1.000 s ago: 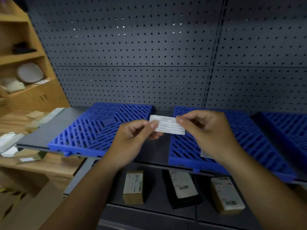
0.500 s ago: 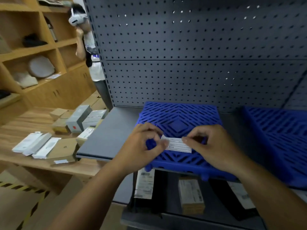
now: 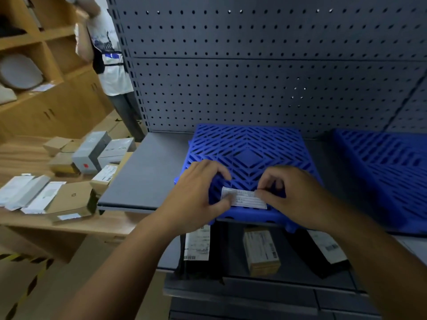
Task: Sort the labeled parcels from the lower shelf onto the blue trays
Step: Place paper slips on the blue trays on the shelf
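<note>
A small white label (image 3: 243,199) lies against the front edge of the left blue tray (image 3: 248,148). My left hand (image 3: 196,199) pinches its left end and my right hand (image 3: 293,197) pinches its right end. A second blue tray (image 3: 388,172) sits on the same grey shelf to the right. On the lower shelf lie a black parcel with a white label (image 3: 197,244), a brown box (image 3: 261,252) and another black parcel (image 3: 323,250), all partly under the upper shelf.
A grey pegboard (image 3: 254,77) backs the shelf. A wooden table (image 3: 57,218) at left carries several boxes and envelopes. A person (image 3: 111,65) stands at the back left beside wooden cabinets. Yellow-black tape marks the floor at lower left.
My view has swung left, from between two trays to the left tray. Both hands carried the label down from mid-air onto that tray's front edge. A person came into view.
</note>
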